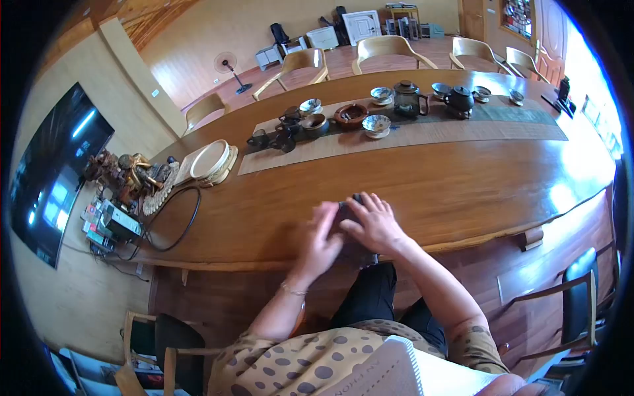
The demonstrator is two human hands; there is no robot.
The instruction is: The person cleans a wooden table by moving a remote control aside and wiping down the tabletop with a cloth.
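Near the front edge of the wooden table [422, 191], a small dark object [345, 214] lies between my two hands, mostly hidden by them. My left hand [321, 239] is at its left side, blurred, with the fingers stretched out. Over its right side, my right hand [375, 223] reaches with its fingers apart, touching or just above it. What the dark object is, I cannot make out.
A runner [442, 135] across the table bears a glass teapot [407, 99], a dark teapot [460, 100] and several cups. At the left are a round tray [210, 160], a figurine [135, 173] and a black cable [197, 214]. A spiral notebook [389, 373] shows at the bottom.
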